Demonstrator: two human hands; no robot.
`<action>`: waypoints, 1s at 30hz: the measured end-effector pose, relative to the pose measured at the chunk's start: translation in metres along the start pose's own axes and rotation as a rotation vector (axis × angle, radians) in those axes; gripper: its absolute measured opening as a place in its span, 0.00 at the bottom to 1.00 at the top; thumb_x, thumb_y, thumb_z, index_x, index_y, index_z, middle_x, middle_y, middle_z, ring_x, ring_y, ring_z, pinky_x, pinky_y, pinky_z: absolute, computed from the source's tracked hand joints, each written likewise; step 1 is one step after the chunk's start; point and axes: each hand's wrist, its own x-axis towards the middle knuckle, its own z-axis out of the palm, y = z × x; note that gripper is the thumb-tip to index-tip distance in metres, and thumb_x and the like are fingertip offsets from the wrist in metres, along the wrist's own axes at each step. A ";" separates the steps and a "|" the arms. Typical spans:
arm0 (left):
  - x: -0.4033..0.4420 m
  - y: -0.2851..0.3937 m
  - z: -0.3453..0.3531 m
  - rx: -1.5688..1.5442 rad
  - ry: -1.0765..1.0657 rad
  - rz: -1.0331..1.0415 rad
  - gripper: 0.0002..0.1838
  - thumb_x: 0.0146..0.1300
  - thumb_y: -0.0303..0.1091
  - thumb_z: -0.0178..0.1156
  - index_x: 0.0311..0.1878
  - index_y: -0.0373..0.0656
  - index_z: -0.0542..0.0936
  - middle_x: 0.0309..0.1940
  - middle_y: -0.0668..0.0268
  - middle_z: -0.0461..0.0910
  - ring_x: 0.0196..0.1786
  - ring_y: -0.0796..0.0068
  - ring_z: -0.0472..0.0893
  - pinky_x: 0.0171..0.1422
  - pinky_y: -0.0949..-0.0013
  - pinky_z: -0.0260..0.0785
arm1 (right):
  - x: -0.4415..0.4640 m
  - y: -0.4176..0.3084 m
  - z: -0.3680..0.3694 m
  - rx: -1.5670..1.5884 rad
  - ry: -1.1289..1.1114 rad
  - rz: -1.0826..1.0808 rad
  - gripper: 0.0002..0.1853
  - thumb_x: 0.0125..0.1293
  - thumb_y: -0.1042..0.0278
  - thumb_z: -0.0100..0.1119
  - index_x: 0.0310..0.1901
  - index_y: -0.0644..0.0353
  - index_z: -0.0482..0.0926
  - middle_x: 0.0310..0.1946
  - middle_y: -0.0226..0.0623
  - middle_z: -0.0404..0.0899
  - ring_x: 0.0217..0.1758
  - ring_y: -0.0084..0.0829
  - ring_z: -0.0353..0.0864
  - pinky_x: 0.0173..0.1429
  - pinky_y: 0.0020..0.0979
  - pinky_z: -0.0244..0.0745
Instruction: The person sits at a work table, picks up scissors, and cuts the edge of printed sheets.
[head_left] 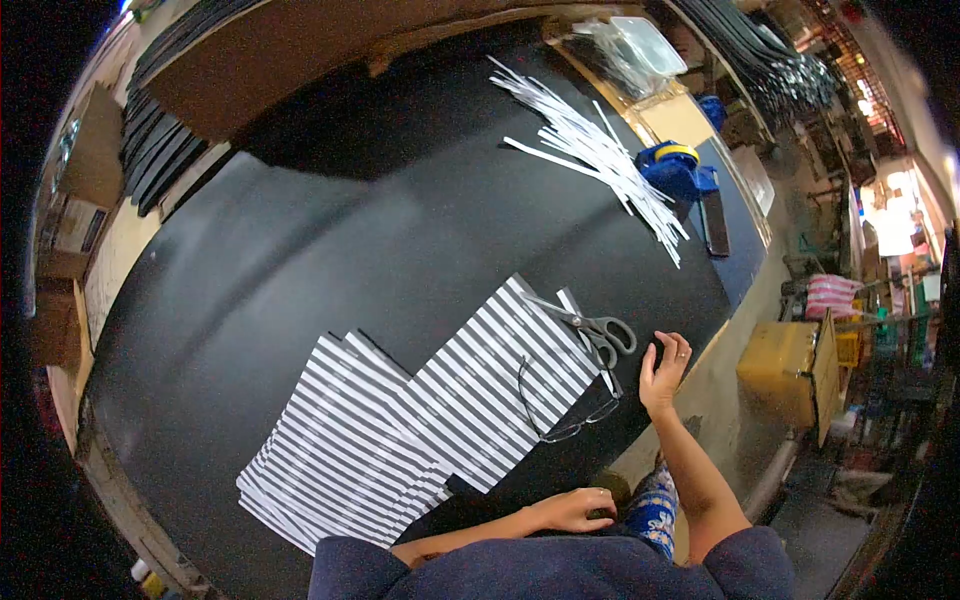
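My right hand (664, 374) rests by the table's right edge, fingers apart and slightly bent, holding nothing. Close to it lie scissors (606, 340) with dark grey handles, their blades over a striped sheet. Eyeglasses (562, 434) with thin frames lie partly on that sheet. My left hand (578, 510) is near my body at the front of the table, its fingers curled together and nothing visible in them. Striped black-and-white sheets (500, 385) overlap a fanned stack of similar striped sheets (335, 450) to the left.
Loose white strips (600, 155) lie in a heap at the back right of the black table (300, 250). Beside them stands a blue tape dispenser (680, 170). A clear plastic container (648, 46) is farther back. A cardboard box (785, 370) stands on the right, beyond the table.
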 end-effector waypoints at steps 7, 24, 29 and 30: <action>0.008 0.000 -0.002 0.031 0.158 0.082 0.13 0.62 0.37 0.59 0.44 0.38 0.78 0.39 0.57 0.78 0.43 0.61 0.78 0.48 0.62 0.70 | 0.000 0.002 0.001 0.000 -0.008 -0.100 0.13 0.60 0.75 0.52 0.48 0.63 0.70 0.46 0.48 0.67 0.50 0.48 0.64 0.55 0.45 0.59; 0.017 -0.002 -0.013 -1.048 0.109 0.009 0.31 0.66 0.46 0.48 0.66 0.36 0.60 0.69 0.53 0.56 0.73 0.62 0.54 0.77 0.61 0.42 | -0.163 0.253 0.016 0.398 -1.225 -0.414 0.13 0.52 0.71 0.57 0.40 0.61 0.81 0.35 0.49 0.78 0.37 0.37 0.79 0.43 0.32 0.73; 0.021 0.004 -0.013 -1.081 0.116 -0.044 0.35 0.65 0.51 0.50 0.69 0.38 0.57 0.70 0.55 0.55 0.72 0.61 0.55 0.75 0.59 0.44 | -0.161 0.200 0.083 0.514 -1.319 -0.256 0.12 0.52 0.71 0.56 0.39 0.61 0.81 0.35 0.49 0.78 0.38 0.37 0.78 0.43 0.32 0.72; 0.021 0.002 -0.012 -1.080 0.116 -0.045 0.36 0.65 0.52 0.50 0.69 0.39 0.56 0.70 0.55 0.55 0.72 0.61 0.55 0.75 0.59 0.44 | -0.158 0.191 0.091 0.533 -1.348 -0.231 0.12 0.52 0.71 0.56 0.39 0.61 0.81 0.35 0.49 0.78 0.38 0.37 0.78 0.43 0.32 0.72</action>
